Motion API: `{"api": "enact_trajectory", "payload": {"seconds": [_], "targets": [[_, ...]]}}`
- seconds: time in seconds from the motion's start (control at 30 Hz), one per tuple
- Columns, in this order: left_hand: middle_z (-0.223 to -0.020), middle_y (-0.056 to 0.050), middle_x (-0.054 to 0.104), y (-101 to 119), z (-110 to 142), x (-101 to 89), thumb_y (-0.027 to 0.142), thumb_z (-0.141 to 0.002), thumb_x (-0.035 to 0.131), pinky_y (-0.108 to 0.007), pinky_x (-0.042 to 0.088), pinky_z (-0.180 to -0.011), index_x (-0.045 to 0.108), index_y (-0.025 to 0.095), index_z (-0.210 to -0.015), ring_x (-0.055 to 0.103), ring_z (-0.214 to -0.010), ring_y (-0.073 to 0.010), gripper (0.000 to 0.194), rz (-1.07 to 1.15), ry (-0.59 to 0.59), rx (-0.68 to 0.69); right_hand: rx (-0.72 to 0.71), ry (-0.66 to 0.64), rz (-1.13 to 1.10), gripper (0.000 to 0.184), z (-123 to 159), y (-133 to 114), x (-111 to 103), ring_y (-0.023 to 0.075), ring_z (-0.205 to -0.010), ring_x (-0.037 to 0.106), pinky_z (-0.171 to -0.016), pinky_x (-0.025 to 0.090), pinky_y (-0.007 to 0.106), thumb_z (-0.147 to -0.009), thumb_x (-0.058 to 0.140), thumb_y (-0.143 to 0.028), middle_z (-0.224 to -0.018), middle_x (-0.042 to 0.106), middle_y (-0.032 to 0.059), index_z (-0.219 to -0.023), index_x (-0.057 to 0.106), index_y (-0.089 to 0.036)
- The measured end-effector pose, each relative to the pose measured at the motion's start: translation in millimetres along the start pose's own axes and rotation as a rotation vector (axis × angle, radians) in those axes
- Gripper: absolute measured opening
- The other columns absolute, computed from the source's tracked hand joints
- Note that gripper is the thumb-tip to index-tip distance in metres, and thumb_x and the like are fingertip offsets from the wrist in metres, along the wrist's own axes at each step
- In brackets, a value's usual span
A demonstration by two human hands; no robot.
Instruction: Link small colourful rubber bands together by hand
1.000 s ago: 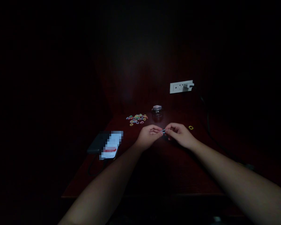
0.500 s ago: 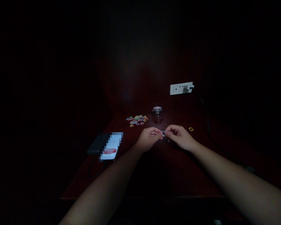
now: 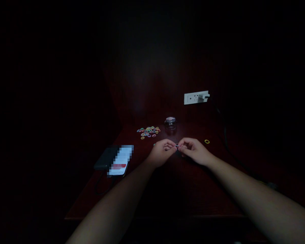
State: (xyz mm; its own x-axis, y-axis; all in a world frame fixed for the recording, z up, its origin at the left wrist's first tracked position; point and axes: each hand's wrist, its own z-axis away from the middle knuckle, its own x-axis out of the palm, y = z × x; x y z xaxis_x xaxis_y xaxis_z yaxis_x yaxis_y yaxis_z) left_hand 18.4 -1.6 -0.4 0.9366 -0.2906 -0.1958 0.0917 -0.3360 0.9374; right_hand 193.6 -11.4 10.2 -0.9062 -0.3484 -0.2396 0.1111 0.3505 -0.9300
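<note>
In dim light my left hand (image 3: 162, 151) and my right hand (image 3: 193, 149) meet over a dark red table (image 3: 183, 183), fingertips pinched together on a tiny elastic band (image 3: 177, 146). Behind my left hand lies a heap of small coloured bands (image 3: 148, 131). A single yellow band (image 3: 206, 141) lies to the right of my right hand. A small clear jar (image 3: 170, 122) stands beyond the hands.
A phone with a lit screen (image 3: 120, 164) rests on a dark power bank (image 3: 104, 158) at the table's left, with a cable hanging off the edge. A white wall socket with a plug (image 3: 196, 97) is behind; its dark cord (image 3: 226, 135) runs down the right.
My fingertips have drawn closer together on the band. The view has dipped slightly; nothing else on the table has moved.
</note>
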Motion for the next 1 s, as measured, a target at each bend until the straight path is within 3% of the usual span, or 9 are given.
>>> {"api": "enact_trajectory", "payload": {"seconds": [0.17,0.43,0.73,1.0], "targets": [[-0.080,-0.008,0.067,2.8,1.1,0.2,0.023,-0.073,0.064,-0.023,0.046,-0.066,0.064,0.009,-0.088,0.060,-0.070,-0.0115,0.021,-0.002,-0.045,-0.013,0.011,0.009,-0.005,0.032,0.2,0.9,0.2,0.0080,-0.046,0.047,-0.046,0.034,0.020,-0.069,0.068,-0.043,-0.053,0.053,-0.0031,-0.075,0.055,-0.015],[-0.068,-0.003,0.062,5.5,3.1,-0.7,0.031,-0.073,0.065,-0.020,0.039,-0.054,0.062,0.010,-0.078,0.052,-0.058,-0.0084,0.022,-0.122,-0.042,-0.009,-0.026,0.012,0.010,0.028,-1.5,5.7,-2.7,0.0077,-0.048,0.047,-0.046,0.033,0.020,-0.071,0.068,-0.039,-0.054,0.054,-0.0028,-0.076,0.055,-0.015],[-0.071,-0.004,0.063,2.2,2.5,-2.9,0.033,-0.075,0.063,-0.020,0.042,-0.056,0.060,0.012,-0.077,0.055,-0.062,-0.0104,0.022,-0.211,0.027,0.053,-0.017,0.009,0.021,0.033,-0.1,1.1,-0.8,0.0072,-0.046,0.043,-0.045,0.030,0.020,-0.069,0.069,-0.044,-0.052,0.049,-0.0045,-0.072,0.053,-0.015],[-0.076,-0.006,0.065,4.7,2.0,-1.5,0.029,-0.073,0.065,-0.022,0.045,-0.062,0.060,0.011,-0.079,0.059,-0.068,-0.0120,0.020,-0.065,-0.014,0.058,-0.009,0.013,0.031,0.032,-0.3,4.4,0.5,0.0074,-0.046,0.044,-0.044,0.031,0.019,-0.071,0.068,-0.043,-0.053,0.051,-0.0041,-0.072,0.052,-0.016]]}}
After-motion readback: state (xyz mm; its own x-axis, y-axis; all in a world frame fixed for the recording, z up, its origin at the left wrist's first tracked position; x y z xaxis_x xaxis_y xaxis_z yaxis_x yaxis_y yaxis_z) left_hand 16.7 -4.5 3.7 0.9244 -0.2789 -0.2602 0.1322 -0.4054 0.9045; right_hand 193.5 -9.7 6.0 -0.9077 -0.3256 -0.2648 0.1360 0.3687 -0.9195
